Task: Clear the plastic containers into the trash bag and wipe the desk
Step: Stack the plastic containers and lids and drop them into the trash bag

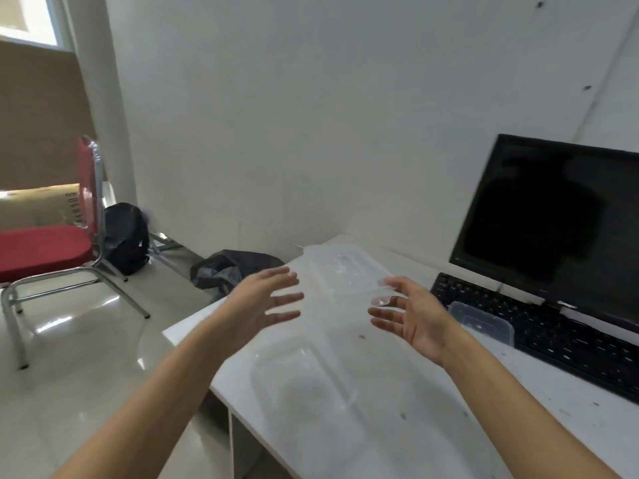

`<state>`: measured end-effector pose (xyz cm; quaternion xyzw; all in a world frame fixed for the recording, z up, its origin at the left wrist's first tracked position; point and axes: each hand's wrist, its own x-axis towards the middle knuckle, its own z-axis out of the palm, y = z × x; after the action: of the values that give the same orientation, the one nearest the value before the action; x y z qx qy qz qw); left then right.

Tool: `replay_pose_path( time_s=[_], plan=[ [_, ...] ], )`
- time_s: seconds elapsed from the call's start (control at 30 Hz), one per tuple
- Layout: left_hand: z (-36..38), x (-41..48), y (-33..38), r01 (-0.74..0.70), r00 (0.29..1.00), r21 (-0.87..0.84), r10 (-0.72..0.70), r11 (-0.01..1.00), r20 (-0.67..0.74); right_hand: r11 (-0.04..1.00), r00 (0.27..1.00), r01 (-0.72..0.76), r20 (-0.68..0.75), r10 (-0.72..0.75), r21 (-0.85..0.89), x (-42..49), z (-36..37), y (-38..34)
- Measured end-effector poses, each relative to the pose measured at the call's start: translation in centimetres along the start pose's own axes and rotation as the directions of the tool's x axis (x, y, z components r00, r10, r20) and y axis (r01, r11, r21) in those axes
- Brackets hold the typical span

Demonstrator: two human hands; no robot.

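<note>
Here, both hands — left (266, 299), right (411, 316) — spread wide, empty, above clear containers (345, 271); keyboard (539, 326) and monitor (553, 219) alongside.

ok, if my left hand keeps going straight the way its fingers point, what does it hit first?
Probably the clear plastic container at the desk's far end; your left hand, open, points at it. Depth is uncertain.

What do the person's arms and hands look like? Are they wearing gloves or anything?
No gloves. Both the left hand and the right hand are bare, and both forearms are bare too, with no sleeves showing as far as the picture reaches. I can see no watch, bracelet or ring on either one. The fingers look a bit blurry, so tiny details are hard to tell.
</note>
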<state>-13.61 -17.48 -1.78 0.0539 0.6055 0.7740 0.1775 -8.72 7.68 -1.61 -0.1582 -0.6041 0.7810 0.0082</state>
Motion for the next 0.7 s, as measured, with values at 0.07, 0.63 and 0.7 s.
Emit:
replay_pose_path(
  time_s=[0.07,0.63,0.7],
  plan=[
    [-3.2,1.5,1.0,-0.043,0.994,0.006,0.043,0.999,-0.1,0.998,1.0,0.02,-0.007,-0.02,-0.062,2.5,1.8,-0.7],
    [-19.2,26.2,-8.8,0.45,0.849,0.318,-0.29,0.834,-0.441,0.534,0.926,0.168,-0.052,-0.373,-0.829,29.9,18.3,2.9],
    [-18.6,28.6,-10.2,0.431,0.854,0.391,-0.227,0.813,-0.468,0.439,0.939,0.136,-0.027,-0.344,-0.888,32.1,19.3,3.7]
  ],
)
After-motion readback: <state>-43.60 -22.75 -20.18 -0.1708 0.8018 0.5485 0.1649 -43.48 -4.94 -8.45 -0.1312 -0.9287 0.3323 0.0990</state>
